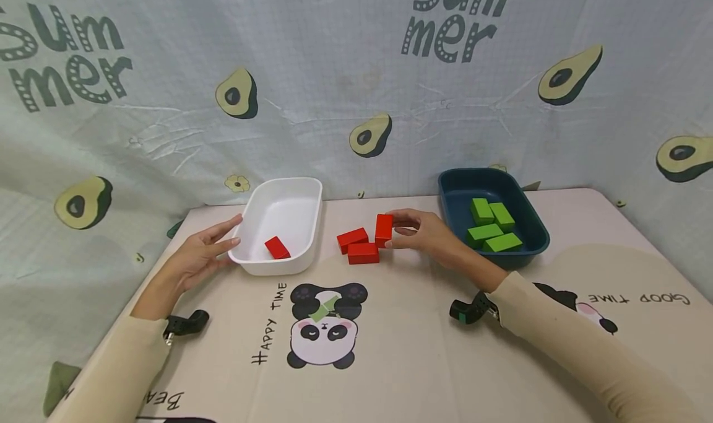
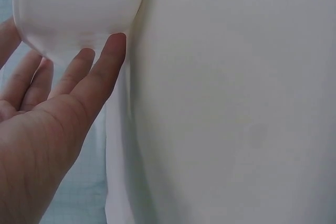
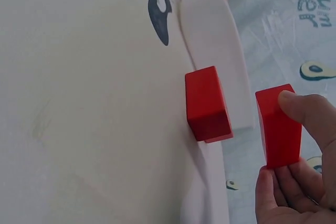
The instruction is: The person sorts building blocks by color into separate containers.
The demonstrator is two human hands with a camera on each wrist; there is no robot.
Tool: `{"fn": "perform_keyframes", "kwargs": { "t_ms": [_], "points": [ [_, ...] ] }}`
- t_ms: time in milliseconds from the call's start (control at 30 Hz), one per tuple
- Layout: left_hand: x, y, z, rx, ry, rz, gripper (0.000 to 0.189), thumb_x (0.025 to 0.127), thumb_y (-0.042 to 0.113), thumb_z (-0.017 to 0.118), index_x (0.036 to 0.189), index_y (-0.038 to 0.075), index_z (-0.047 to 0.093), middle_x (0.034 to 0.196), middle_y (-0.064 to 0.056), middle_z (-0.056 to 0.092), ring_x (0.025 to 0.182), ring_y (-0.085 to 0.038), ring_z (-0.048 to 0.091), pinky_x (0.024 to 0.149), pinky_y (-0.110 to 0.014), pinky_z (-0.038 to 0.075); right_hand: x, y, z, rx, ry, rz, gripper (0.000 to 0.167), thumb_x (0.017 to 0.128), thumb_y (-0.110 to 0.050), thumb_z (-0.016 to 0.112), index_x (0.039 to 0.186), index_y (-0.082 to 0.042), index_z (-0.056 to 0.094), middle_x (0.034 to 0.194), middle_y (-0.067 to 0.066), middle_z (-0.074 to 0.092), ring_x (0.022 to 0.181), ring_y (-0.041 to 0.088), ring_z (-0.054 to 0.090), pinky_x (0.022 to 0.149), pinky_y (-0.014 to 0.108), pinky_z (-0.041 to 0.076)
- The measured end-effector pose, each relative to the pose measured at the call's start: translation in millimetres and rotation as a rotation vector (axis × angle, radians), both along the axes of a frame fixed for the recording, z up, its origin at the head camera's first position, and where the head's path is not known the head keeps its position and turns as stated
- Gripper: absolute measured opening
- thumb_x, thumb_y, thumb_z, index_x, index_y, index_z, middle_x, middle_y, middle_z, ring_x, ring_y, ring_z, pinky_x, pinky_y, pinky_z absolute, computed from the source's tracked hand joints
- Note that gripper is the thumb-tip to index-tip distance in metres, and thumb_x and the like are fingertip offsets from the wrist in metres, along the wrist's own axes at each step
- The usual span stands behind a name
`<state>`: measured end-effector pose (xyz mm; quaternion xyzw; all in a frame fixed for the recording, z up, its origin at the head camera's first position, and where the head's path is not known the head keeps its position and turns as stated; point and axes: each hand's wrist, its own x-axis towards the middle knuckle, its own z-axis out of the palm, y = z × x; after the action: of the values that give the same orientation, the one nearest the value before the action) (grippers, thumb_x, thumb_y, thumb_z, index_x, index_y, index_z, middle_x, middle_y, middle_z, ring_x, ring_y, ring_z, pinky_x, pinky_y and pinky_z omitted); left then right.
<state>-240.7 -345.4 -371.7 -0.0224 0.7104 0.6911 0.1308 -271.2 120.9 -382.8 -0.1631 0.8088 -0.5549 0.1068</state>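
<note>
Pinching a red block (image 1: pixel 384 230) near the middle of the head view

The red block is between the thumb and fingers of the right hand (image 1: pixel 429 234), at their left; the left hand (image 1: pixel 197 254) is well apart. Its long axis runs up and down in the head view. Just beside it, toward lower left, lie two other red blocks (image 1: pixel 363 254). Left of centre, the left hand, with fingers extended, touches the white box (image 1: pixel 284 209), which contains a fourth red block (image 1: pixel 276 248). Right of centre, the dark blue box (image 1: pixel 459 191) holds four green blocks (image 1: pixel 481 212).
</note>
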Motion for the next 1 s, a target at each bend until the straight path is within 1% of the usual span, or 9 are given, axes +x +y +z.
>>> {"fn": "perform_keyframes", "kwargs": {
  "t_ms": [233, 400, 467, 567, 667, 767, 900, 1000],
  "points": [
    [1.2, -0.1, -1.2, 0.002, 0.001, 0.0, 0.073, 0.1, 0.005, 0.063, 0.162, 0.019, 0.026, 0.171, -0.007, 0.005, 0.14, -0.024, 0.032, 0.096, -0.023, 0.055, 3.4, -5, 3.0, 0.026, 0.045, 0.015, 0.069, 0.084, -0.025, 0.084, 0.144, -0.01, 0.055, 0.141, 0.011, 0.06, 0.132, 0.031, 0.057, 0.109, 0.043, 0.048],
    [1.3, -0.2, -0.9, 0.009, -0.002, 0.001, 0.074, 0.1, 0.005, 0.064, 0.162, 0.02, 0.027, 0.171, -0.006, 0.005, 0.139, -0.023, 0.033, 0.096, -0.023, 0.055, 4.9, -8, 5.9, -0.004, 0.056, 0.033, 0.069, 0.086, -0.021, 0.083, 0.147, -0.01, 0.053, 0.146, 0.011, 0.056, 0.134, 0.032, 0.054, 0.111, 0.044, 0.047],
    [1.3, -0.4, -1.0, 0.018, 0.006, -0.007, 0.073, 0.1, 0.005, 0.063, 0.162, 0.019, 0.027, 0.171, -0.006, 0.005, 0.136, -0.02, 0.037, 0.096, -0.023, 0.055, 4.9, -9, 6.4, -0.024, 0.057, 0.042, 0.069, 0.086, -0.02, 0.082, 0.148, -0.011, 0.052, 0.147, 0.012, 0.054, 0.135, 0.032, 0.054, 0.111, 0.046, 0.046],
    [1.7, -1.1, -1.5, 0.053, 0.02, -0.025, 0.073, 0.101, 0.003, 0.061, 0.163, 0.015, 0.024, 0.171, -0.008, 0.004, 0.129, -0.014, 0.045, 0.095, -0.025, 0.056, 3.6, -9, 5.5, -0.062, 0.066, 0.062, 0.069, 0.086, -0.017, 0.082, 0.148, -0.012, 0.052, 0.149, 0.012, 0.052, 0.135, 0.033, 0.053, 0.113, 0.049, 0.043],
    [2.2, -1.2, -1.5, 0.075, 0.03, -0.036, 0.072, 0.101, 0.002, 0.06, 0.162, 0.012, 0.023, 0.171, -0.01, 0.002, 0.124, -0.01, 0.049, 0.096, -0.026, 0.056, 2.2, -9, 4.5, -0.09, 0.091, 0.083, 0.068, 0.085, -0.014, 0.082, 0.147, -0.01, 0.053, 0.147, 0.012, 0.052, 0.133, 0.034, 0.054, 0.114, 0.051, 0.041],
    [2.0, -0.4, -0.8, 0.063, 0.027, -0.032, 0.072, 0.101, 0.003, 0.061, 0.162, 0.013, 0.024, 0.171, -0.01, 0.002, 0.126, -0.011, 0.047, 0.097, -0.027, 0.056, 2.1, -10, 6.4, -0.067, 0.136, 0.097, 0.067, 0.085, -0.016, 0.083, 0.145, -0.01, 0.055, 0.144, 0.011, 0.055, 0.131, 0.032, 0.055, 0.114, 0.048, 0.043],
    [1.8, 0.9, 0.7, 0.048, 0.016, -0.02, 0.072, 0.101, 0.004, 0.061, 0.162, 0.014, 0.024, 0.171, -0.009, 0.003, 0.127, -0.013, 0.045, 0.097, -0.026, 0.055, 2.1, -12, 10.0, -0.013, 0.205, 0.113, 0.068, 0.084, -0.021, 0.085, 0.145, -0.011, 0.056, 0.141, 0.008, 0.059, 0.129, 0.028, 0.058, 0.113, 0.043, 0.045],
    [2.1, 1.6, 1.3, 0.041, 0.009, -0.01, 0.072, 0.101, 0.003, 0.061, 0.162, 0.014, 0.024, 0.171, -0.008, 0.003, 0.128, -0.015, 0.043, 0.096, -0.026, 0.056, 2.3, -14, 12.6, -0.006, 0.225, 0.129, 0.068, 0.084, -0.022, 0.085, 0.145, -0.01, 0.057, 0.141, 0.008, 0.061, 0.128, 0.026, 0.059, 0.111, 0.043, 0.046]
  ]
}}
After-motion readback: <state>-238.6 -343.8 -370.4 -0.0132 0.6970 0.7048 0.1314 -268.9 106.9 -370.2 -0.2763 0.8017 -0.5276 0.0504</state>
